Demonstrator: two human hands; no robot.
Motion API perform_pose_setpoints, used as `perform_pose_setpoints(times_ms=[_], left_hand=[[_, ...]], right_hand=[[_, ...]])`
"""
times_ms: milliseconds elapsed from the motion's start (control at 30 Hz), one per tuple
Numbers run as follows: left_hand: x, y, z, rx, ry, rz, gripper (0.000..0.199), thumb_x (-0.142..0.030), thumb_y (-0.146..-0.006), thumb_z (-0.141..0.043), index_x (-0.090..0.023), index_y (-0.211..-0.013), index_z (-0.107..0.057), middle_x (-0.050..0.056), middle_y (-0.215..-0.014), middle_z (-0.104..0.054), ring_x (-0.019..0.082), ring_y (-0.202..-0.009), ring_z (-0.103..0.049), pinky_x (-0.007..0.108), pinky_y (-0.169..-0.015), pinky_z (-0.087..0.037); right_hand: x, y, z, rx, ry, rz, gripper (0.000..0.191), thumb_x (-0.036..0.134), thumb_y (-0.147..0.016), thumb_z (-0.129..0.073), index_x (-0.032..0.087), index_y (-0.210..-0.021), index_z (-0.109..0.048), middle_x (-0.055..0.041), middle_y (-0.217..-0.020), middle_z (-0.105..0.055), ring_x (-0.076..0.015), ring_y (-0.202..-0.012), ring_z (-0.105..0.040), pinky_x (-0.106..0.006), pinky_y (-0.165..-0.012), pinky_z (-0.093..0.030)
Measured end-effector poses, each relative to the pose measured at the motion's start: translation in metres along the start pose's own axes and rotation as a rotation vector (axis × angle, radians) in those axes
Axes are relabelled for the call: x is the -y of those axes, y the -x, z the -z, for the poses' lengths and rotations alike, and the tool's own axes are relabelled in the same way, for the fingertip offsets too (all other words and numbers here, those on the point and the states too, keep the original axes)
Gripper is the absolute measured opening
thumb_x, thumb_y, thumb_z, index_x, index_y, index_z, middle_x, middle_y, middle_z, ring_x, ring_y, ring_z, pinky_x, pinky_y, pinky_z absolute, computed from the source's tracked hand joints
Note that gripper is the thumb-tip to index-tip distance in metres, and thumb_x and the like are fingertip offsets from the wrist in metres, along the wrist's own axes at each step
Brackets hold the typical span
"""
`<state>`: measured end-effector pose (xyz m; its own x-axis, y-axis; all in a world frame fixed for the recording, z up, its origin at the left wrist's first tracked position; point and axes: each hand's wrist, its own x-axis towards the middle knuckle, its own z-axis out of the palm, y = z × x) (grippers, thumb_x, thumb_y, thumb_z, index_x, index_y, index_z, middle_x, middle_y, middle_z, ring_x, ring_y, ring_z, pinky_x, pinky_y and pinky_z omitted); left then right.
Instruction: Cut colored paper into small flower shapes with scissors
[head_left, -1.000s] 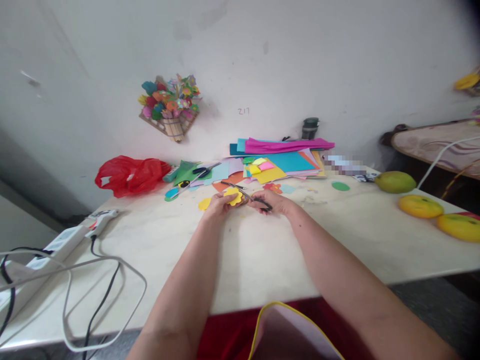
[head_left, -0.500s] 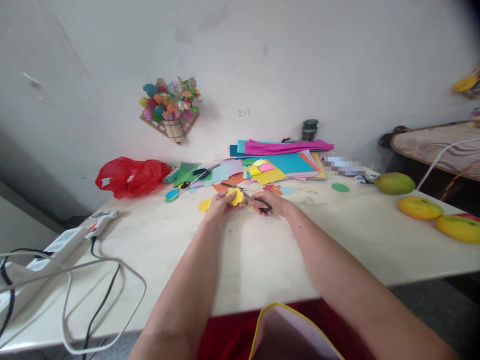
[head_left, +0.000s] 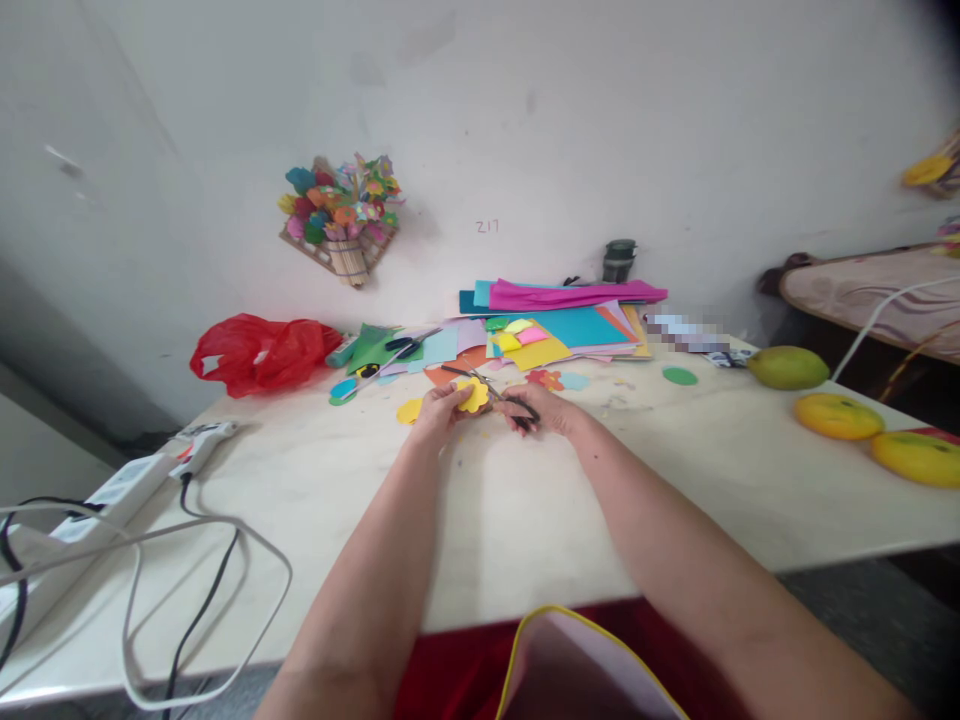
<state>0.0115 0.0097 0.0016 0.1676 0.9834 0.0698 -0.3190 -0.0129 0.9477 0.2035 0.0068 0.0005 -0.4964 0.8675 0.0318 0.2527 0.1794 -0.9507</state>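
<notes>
Between the thumb and fingers of my left hand (head_left: 442, 408) is a yellow paper flower (head_left: 473, 396), its scalloped edge facing right. My right hand (head_left: 551, 408) is closed round the black handles of a pair of scissors (head_left: 528, 416). The scissor blades point up and left, close by the flower's right side; whether they touch it I cannot tell. Another yellow paper piece (head_left: 409, 411) lies on the table just left of my left hand. Red and orange paper flowers (head_left: 544, 380) lie beyond my right hand, with small scraps around.
Coloured paper sheets (head_left: 592, 327) are stacked at the back by the wall. A second pair of scissors (head_left: 405, 346) and a red plastic bag (head_left: 262, 355) are at back left. Mangoes (head_left: 838, 416) lie at right. A power strip (head_left: 120, 490) and loose cables cover the left edge.
Both hands stay nearly in place. The scissors in my right hand have shifted slightly, and the yellow flower has turned a little in my left fingers.
</notes>
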Motion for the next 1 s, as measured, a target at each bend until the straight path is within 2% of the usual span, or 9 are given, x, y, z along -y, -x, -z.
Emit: perform_pose_setpoints(times_ms=[267, 1000], left_hand=[[0.0014, -0.001, -0.0009, -0.077, 0.029, -0.033, 0.03, -0.021, -0.049, -0.082, -0.013, -0.049, -0.053, 0.001, -0.053, -0.058, 0.011, -0.053, -0.056, 0.022, -0.052, -0.042], [0.0019, -0.001, -0.002, -0.048, 0.004, -0.009, 0.026, -0.022, -0.048, -0.081, -0.014, -0.049, -0.055, -0.001, -0.05, -0.056, 0.008, -0.048, -0.05, 0.021, -0.047, -0.038]], right_hand=[[-0.0012, 0.0001, 0.0008, 0.0, 0.022, -0.013, 0.028, 0.039, -0.072, -0.068, 0.015, -0.075, -0.053, 0.0024, -0.054, -0.059, -0.007, -0.038, -0.053, -0.016, -0.032, -0.028], [-0.0029, -0.003, -0.0008, -0.042, 0.064, -0.005, 0.03, 0.041, -0.072, -0.068, 0.016, -0.074, -0.052, 0.0034, -0.052, -0.056, -0.0054, -0.036, -0.047, -0.016, -0.032, -0.026]])
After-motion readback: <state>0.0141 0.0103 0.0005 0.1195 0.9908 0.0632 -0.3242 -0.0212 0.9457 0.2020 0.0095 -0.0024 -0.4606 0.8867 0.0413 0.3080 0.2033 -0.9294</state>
